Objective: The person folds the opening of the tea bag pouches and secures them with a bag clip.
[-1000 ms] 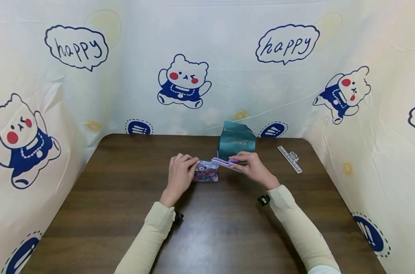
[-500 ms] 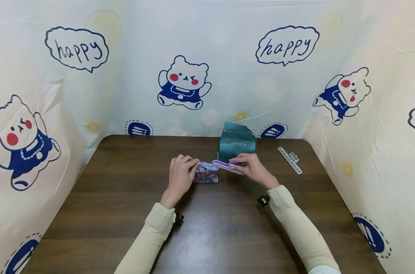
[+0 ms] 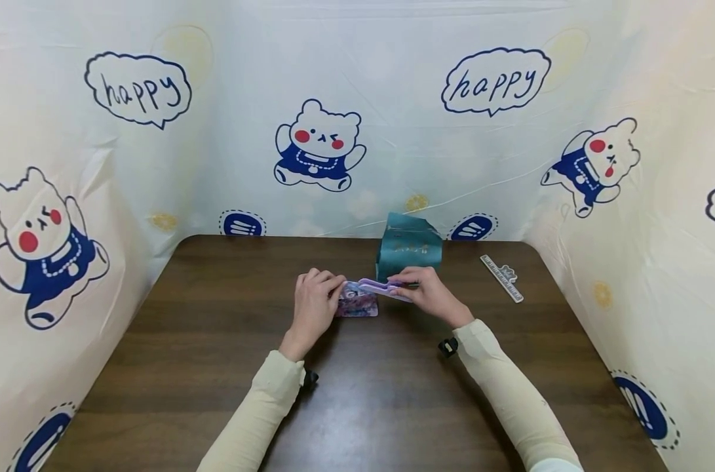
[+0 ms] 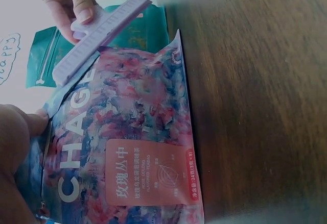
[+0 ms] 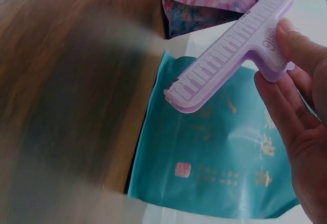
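A pink-and-blue floral tea bag (image 4: 133, 101) lettered "CHAGE" stands upright on the table. My left hand (image 3: 316, 301) pinches its top edge between thumb and fingers at the left end. In my right hand (image 3: 432, 295) is a lilac bag clip (image 5: 232, 48) with a piano-key pattern, pinched by its handles. The clip (image 4: 102, 38) lies slanted along the right end of the bag's top fold, overlapping it in the left wrist view. My left fingers cover the other end of the fold.
Just behind my right hand stands a teal pouch (image 3: 412, 248) with gold writing. A white clip with piano keys (image 3: 501, 278) lies farther right on the brown wooden table (image 3: 386, 406). Printed cloth (image 3: 404, 144) hangs around the back and sides.
My right hand has moved slightly left, bringing the clip farther over the tea bag's top edge. The left hand keeps its pinch. The view has shifted a little.
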{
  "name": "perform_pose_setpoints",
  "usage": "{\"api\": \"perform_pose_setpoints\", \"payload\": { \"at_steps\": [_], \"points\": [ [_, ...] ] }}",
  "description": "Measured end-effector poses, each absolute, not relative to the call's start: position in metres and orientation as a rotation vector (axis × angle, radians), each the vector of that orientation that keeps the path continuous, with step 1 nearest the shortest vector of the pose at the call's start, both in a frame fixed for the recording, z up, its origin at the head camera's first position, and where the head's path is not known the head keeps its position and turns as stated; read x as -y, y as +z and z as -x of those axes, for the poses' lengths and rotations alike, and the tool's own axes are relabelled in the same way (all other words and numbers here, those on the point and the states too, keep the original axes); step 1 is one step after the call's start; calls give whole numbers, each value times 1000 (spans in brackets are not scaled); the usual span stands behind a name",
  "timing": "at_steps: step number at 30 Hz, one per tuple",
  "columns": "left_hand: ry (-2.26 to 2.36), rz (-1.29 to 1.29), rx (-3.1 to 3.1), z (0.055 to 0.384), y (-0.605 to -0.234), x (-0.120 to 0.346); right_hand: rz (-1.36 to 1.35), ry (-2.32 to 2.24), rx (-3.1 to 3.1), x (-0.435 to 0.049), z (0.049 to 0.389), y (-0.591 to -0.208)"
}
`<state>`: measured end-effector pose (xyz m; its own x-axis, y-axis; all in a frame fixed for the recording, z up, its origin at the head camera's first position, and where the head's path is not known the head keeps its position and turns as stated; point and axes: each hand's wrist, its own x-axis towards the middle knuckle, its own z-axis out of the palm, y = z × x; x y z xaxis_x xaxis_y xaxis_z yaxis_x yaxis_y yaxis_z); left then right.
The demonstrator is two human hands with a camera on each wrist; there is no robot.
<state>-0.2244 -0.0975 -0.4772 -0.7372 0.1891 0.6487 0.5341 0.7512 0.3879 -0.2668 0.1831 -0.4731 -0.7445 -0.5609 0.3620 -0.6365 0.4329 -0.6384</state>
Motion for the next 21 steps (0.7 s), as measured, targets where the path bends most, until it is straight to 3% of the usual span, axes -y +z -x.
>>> {"api": "perform_pose_setpoints", "payload": {
  "at_steps": [21],
  "points": [
    [-794, 508, 2375, 228, -481, 95, -1116, 1195, 2480, -161, 269, -470]
  ]
}}
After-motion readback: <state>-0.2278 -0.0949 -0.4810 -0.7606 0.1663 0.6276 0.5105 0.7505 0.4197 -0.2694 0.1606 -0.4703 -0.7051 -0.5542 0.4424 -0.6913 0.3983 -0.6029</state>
